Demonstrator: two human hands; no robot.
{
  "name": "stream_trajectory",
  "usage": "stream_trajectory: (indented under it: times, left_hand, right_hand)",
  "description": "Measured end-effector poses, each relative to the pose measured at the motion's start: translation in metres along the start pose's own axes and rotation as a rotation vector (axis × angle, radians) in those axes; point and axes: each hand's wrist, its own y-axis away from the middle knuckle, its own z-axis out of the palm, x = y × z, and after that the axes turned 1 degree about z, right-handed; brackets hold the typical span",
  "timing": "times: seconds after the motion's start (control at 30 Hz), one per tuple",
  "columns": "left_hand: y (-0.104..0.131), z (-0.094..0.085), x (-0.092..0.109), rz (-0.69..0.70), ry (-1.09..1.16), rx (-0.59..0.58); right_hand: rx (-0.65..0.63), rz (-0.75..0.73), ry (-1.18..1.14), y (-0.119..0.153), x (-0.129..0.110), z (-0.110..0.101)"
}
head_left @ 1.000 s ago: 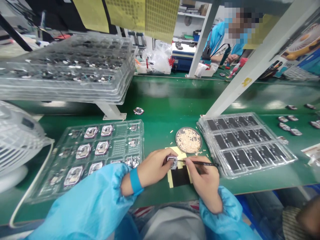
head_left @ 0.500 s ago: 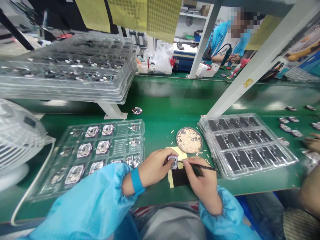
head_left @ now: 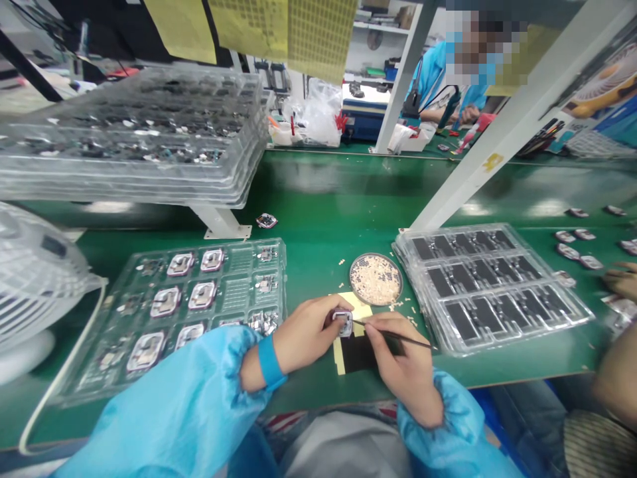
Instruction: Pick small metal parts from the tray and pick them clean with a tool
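Observation:
Between the thumb and fingers of my left hand is a small square watch-like housing with a pale rim. My right hand pinches thin dark tweezers, whose tip reaches the right side of the housing. Under both hands lie a yellow sheet and a black pad. Just beyond them stands a round dish of tiny beige pieces, some scattered around it. Left of my hands, a clear tray carries similar housings and small metal parts.
A stack of clear trays with dark rectangular parts sits at right. Stacked trays rest on a raised shelf at left, above a white fan. One loose housing lies behind. A co-worker's hand is at far right.
The tweezers have turned slightly in my right hand, and their tip stays by the housing. My left hand keeps its hold. The whole view has shifted a little.

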Motion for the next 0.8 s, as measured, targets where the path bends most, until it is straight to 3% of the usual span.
stream_trajectory:
  times: [0.17,0.43,0.7,0.8]
  left_hand:
    - [0.000,0.001,-0.003,0.011,-0.035,-0.004]
    - [-0.003,-0.003,-0.008,0.071,-0.028,-0.019]
    - [-0.003,-0.005,-0.009,0.109,-0.014,-0.022]
    - [-0.003,-0.005,-0.009,0.106,-0.001,-0.012]
  right_hand:
    - [-0.049,-0.014,0.037,-0.002,0.000,0.002]
    - [-0.027,0.170,0.059,0.004,0.003,-0.013]
    - [-0.087,0.173,0.077,0.002,0.006,-0.012]
    - [-0.110,0.231,-0.042,0.001,0.009,-0.011]
